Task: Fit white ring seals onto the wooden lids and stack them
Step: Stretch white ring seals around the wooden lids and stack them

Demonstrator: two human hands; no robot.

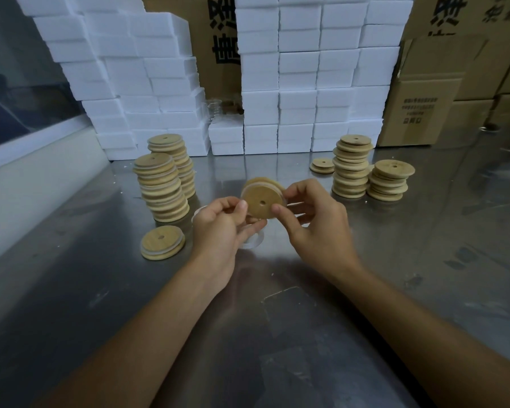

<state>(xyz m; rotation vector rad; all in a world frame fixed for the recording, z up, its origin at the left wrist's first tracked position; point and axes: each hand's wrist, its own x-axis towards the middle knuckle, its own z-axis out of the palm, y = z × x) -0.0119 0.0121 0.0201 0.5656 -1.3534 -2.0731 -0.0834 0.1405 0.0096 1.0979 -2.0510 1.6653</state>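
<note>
Both hands hold one round wooden lid point(261, 202) with a centre hole above the steel table, tilted toward me. My left hand point(221, 228) pinches its left edge; my right hand point(315, 222) grips the right edge, where a white ring seal point(270, 182) shows round the lid's back rim. More white rings point(252, 242) lie on the table under my left hand, partly hidden. Left of my hands stand two tall stacks of sealed lids point(162, 189) and one low sealed lid point(163, 242). On the right are stacks of plain lids point(352, 169).
White foam boxes point(295, 83) form a wall along the back of the steel table point(277, 319). Cardboard cartons point(442, 92) stand at the back right. A small pair of lids point(323, 165) lies near the right stacks. A pale wall runs along the left.
</note>
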